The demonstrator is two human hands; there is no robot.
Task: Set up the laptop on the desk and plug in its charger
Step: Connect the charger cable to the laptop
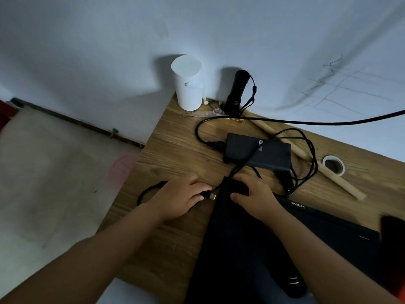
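I'm looking down at the brown wood-grain desk (175,150), and both bare hands are working at the near left corner of the black Lenovo laptop (328,229), which lies closed and flat on the desk, running off toward the right. My left hand (177,198) is curled around the charger's black plug with its yellow rectangular tip (210,196), fingers pinching it just beside the laptop's left edge; the tip sits right at that edge, though I can't tell whether it is touching a port. My right hand (255,195) rests on the laptop's corner, fingers bent over the back edge and thumb pressed on the lid, gripping that corner. Behind the hands lies the black rectangular charger brick (256,151), flat on the desk, its thin black cable (306,154) looping around to the right and a thicker black mains lead (306,122) trailing off past the right edge of view. At the desk's far corner, against the pale wall, stand a white plastic cup (188,84) and a black torch with a wrist strap (237,91). A long wooden stick (306,156) lies diagonally behind the brick, with a white roll of tape (333,165) resting on it.
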